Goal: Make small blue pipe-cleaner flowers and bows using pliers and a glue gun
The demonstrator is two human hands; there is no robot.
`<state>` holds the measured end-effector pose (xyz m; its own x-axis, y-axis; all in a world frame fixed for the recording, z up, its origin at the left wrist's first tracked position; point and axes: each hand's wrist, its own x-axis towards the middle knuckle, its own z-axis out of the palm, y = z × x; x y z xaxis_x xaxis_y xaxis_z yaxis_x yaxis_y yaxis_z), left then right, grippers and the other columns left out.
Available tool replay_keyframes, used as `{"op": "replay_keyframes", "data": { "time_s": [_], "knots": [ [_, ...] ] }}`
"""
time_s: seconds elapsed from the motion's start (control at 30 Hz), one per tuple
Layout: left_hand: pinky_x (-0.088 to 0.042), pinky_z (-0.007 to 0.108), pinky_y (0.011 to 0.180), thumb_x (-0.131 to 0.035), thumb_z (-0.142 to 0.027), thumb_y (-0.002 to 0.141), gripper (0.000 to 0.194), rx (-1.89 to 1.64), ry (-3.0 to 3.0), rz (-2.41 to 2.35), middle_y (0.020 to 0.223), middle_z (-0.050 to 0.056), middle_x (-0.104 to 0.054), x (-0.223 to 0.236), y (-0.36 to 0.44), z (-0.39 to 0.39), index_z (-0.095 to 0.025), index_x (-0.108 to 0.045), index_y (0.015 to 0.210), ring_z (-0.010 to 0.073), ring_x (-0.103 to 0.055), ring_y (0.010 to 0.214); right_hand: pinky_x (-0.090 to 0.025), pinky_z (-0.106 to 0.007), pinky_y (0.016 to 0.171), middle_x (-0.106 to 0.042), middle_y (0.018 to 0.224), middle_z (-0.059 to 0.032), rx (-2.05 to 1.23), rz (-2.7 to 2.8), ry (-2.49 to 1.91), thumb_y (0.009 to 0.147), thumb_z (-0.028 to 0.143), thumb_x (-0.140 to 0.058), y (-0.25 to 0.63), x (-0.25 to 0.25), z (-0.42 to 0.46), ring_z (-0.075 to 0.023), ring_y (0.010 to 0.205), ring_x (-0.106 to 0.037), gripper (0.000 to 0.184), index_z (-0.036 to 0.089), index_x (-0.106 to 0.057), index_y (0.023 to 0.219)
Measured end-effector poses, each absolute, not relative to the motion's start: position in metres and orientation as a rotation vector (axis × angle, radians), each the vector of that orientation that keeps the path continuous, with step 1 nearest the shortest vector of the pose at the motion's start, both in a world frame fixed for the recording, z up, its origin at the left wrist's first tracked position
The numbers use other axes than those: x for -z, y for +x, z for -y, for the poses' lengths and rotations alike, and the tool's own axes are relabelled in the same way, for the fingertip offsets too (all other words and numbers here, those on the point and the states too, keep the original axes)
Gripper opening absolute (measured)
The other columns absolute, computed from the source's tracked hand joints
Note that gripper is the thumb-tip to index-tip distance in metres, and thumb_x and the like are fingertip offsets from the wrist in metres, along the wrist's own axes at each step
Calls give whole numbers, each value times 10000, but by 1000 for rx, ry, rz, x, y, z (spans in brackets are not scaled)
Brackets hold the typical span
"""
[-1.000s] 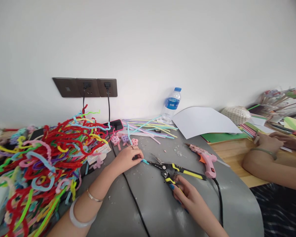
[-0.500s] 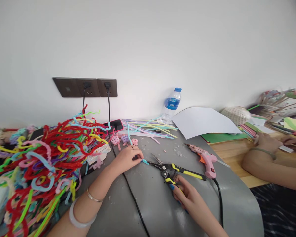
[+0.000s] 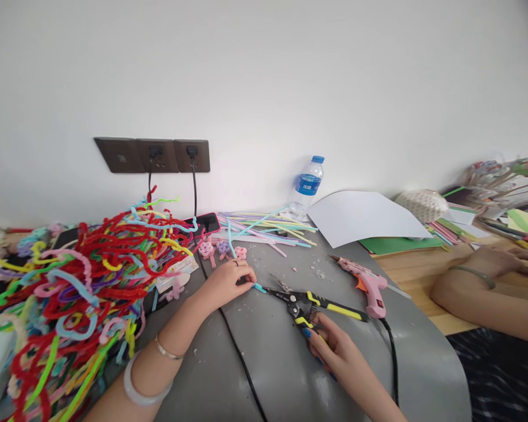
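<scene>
My left hand (image 3: 227,282) rests on the grey table (image 3: 273,375), fingers pinched round a light blue pipe cleaner (image 3: 259,288) whose tip pokes out to the right. The tip lies at the jaws of black-and-yellow cutting pliers (image 3: 310,304). My right hand (image 3: 334,350) grips the pliers' lower handle, its blue-painted thumbnail on top. A black cable (image 3: 237,351) runs under my left wrist across the table.
A big tangle of coloured pipe cleaners (image 3: 70,293) fills the left. Straight pastel pipe cleaners (image 3: 268,228), small pink flower shapes (image 3: 222,251), a phone (image 3: 206,223) and a water bottle (image 3: 307,186) lie behind. A pink glue gun (image 3: 366,284) sits right. Another person's arm (image 3: 484,293) rests on the wooden table.
My hands and the pliers have held still. The other person's hands at the right have slid further right along the wooden table.
</scene>
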<state>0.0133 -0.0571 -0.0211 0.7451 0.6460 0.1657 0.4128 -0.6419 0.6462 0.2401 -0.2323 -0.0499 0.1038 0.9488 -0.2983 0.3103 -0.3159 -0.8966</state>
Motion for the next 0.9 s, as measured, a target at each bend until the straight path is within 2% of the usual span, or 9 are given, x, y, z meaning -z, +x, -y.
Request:
{"op": "replay_keyframes", "data": {
  "time_s": [0.9],
  "knots": [
    [-447,275,754,-572,-125,821,126,-514,2350,-807,885,6,-662,19,13,58,-213,-663,829,160,-588,790,-265,-201,431,-385,577,75,-1229,1223,-1714,825,675,-505,239,49,232,-98,486,-322,457,221,-458,845]
  ]
}}
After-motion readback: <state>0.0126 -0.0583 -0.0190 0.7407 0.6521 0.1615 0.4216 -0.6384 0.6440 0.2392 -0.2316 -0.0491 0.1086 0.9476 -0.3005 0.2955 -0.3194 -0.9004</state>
